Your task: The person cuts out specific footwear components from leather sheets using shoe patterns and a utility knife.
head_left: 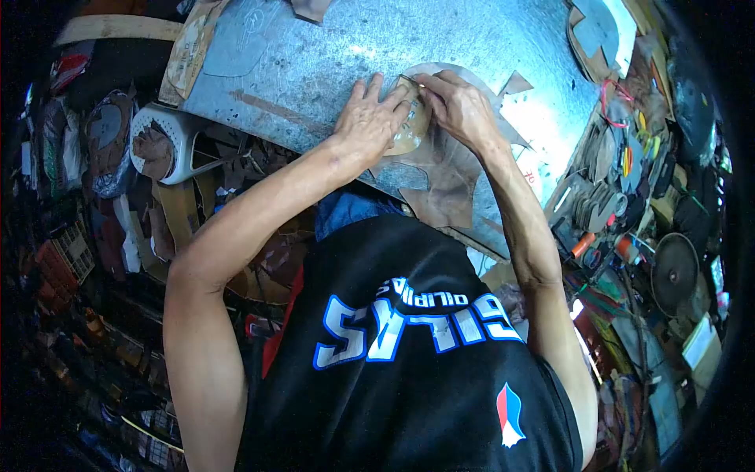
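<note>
My left hand (370, 118) lies with its fingers spread, pressing on a tan pattern piece (411, 135) that has writing on it. Beneath the pattern is a brown sheet of leather-like material (454, 175) with an irregular cut outline, resting on the metal-topped table (322, 67). Pinched in my right hand (464, 108) is a slim, dark, pointed tool (407, 80), its tip at the upper edge of the pattern. My fingers cover most of the tool, and I cannot tell whether it is a knife or a marker.
Brown scraps (516, 83) lie right of my right hand. A grey pattern sheet (238, 49) sits at the table's upper left. Beside the table on the left stands a white plastic stool (177, 141). Tools, an orange thread spool (583, 245) and a round disc (675, 266) crowd the right side.
</note>
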`<state>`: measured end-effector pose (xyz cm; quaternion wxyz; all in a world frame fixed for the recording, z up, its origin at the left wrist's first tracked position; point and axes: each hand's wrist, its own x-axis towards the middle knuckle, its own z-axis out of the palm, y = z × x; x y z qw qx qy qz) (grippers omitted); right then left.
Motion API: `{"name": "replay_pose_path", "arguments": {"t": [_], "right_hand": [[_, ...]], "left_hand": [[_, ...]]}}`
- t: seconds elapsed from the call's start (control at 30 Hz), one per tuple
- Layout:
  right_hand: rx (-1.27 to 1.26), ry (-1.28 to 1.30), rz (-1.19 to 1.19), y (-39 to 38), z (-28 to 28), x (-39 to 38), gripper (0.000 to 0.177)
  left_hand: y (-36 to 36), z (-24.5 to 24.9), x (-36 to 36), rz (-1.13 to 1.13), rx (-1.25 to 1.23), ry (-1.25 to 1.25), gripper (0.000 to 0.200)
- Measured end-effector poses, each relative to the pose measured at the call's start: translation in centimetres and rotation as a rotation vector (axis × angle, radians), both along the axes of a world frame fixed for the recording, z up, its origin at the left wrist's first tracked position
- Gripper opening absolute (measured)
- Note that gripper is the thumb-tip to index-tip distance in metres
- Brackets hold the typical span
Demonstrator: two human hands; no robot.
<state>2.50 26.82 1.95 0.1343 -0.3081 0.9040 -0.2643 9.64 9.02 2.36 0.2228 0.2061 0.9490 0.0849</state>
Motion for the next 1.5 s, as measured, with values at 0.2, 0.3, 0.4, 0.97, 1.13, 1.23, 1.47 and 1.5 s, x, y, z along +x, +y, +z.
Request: {"name": "replay_pose_path", "arguments": {"t": [0.2,0.3,0.4,0.97,1.13,1.23,1.47,1.5], "right_hand": [[0.068,0.017,0.017,0.2,0.1,0.1,0.024],[0.085,-0.005,0.001,0.8,0.3,0.5,0.023],[0.11,-0.015,-0.038,1.3,0.5,1.2,0.023],[0.024,-0.015,-0.255,2.5,0.1,5.4,0.021],[0.059,-0.073,-0.321,1.8,0.4,6.3,0.023],[0.011,-0.056,-0.355,1.6,0.1,7.1,0.022],[-0.018,-0.053,-0.465,0.5,-0.6,9.3,0.024],[-0.038,-0.029,-0.491,0.2,-0.7,9.6,0.024]], "left_hand": [[-0.3,0.0,0.1,0.001,0.038,0.055,0.06],[-0.3,-0.1,0.2,0.016,0.04,0.068,0.06],[-0.1,0.2,0.1,0.008,0.024,0.037,0.06],[-0.1,0.8,-0.3,-0.035,-0.018,0.05,0.063],[-0.3,0.5,-0.3,-0.055,-0.009,0.067,0.064],[-0.5,0.3,-0.3,-0.062,0.0,0.082,0.063],[-0.9,-0.4,-0.3,-0.093,0.084,0.151,0.053],[-0.9,-0.2,-0.5,-0.101,0.087,0.152,0.053]]}}
